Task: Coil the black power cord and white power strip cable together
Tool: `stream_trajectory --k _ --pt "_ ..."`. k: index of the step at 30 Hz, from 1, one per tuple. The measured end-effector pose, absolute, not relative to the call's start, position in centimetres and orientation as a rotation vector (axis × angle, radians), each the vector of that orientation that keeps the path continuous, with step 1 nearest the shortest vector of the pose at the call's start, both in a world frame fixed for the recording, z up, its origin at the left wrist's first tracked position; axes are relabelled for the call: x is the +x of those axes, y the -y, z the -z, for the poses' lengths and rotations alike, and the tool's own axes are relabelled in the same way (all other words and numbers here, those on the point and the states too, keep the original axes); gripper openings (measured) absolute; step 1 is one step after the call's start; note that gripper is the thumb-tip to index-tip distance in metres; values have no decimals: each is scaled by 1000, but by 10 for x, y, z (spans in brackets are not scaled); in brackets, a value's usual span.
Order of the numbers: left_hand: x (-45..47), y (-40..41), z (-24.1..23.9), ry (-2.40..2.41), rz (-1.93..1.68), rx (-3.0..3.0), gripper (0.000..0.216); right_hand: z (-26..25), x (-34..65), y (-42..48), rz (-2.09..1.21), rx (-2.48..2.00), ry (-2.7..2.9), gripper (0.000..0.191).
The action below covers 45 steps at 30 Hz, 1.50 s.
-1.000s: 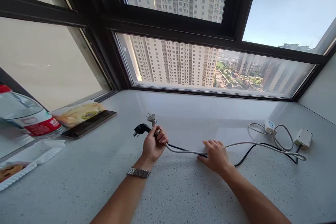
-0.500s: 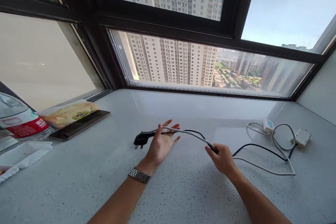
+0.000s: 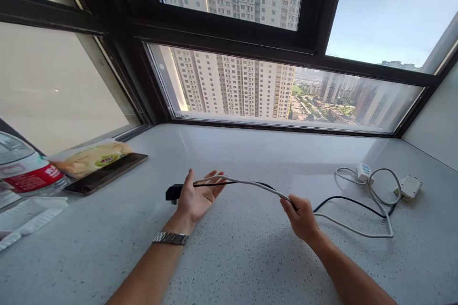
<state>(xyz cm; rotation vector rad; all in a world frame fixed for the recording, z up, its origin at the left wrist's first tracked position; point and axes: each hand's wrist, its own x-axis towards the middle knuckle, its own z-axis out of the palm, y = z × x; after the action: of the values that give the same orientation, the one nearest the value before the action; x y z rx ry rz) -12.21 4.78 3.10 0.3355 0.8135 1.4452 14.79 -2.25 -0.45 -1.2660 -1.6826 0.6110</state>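
- Head view: L hand point(image 3: 196, 200) palm up, fingers loosely spread, not clamped; white cable point(image 3: 250, 182) & black cable point(image 3: 339, 197) cross it betw. thumb & fingers.
- Black plug point(image 3: 173, 192) pokes out past thumb side of L hand, partly hidden behind it; prongs point down.
- R hand point(image 3: 302, 217): fingers closed round both cables, thumb on top, pinching them approx. mid-length.
- Betw. hands, cables run side by side in a shallow arch, near ctr of speckled window sill point(image 3: 232, 257).
- R of R hand they split: black one bows up twd cream box point(image 3: 411, 187); white one dips, bends sharply, then loops up nr white block point(image 3: 365, 171) w/ blue marks.
- Block & box both at R end of sill, near each other, white loop betw. them.
- L wrist has metal watch point(image 3: 171, 238).
- Far L: dark phone point(image 3: 107, 174) flat, just beside yellowish soft pack point(image 3: 91, 157); clear bottle w/ red label point(image 3: 32, 178) next to it, cut off by pic edge.
- White packet point(image 3: 32, 217) in front of bottle, contents too cut off to tell.
- Dark window frame point(image 3: 229, 33) behind, bldgs outside.
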Motion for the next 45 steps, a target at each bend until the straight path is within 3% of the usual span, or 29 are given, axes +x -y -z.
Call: stream_trajectory --k 3,7,12,19,25,27,30,32,40,45 --pt "-113 -43 -30 -797 -1199 445 74 1 150 22 -610 -1218 1589 49" --pt "-110 -40 -28 -870 -877 552 84 -1 151 22 -584 -1193 1534 50" --pt "-105 -37 -25 -655 -1093 678 87 7 147 24 -593 -1203 1604 51" --pt "-67 -18 -6 -307 -844 870 109 13 142 27 -449 -1216 1820 46" --pt "-35 2 3 -247 -849 827 96 10 132 34 -259 -1309 2040 44" --pt "-34 3 -4 -281 -975 716 77 6 130 36 -274 -1394 2130 38" --pt "-39 0 -17 -306 -1139 557 31 -1 129 37 -306 -1534 2252 28" --pt "-44 -4 -25 -325 -1193 488 19 -6 130 36 -305 -1620 2295 25" --pt "-77 -17 -54 -526 -1401 528 44 -18 191 12 -480 -2150 2058 36" --pt "-108 -24 -67 -561 -1660 486 55 -20 237 3 -1159 -1956 1662 45"
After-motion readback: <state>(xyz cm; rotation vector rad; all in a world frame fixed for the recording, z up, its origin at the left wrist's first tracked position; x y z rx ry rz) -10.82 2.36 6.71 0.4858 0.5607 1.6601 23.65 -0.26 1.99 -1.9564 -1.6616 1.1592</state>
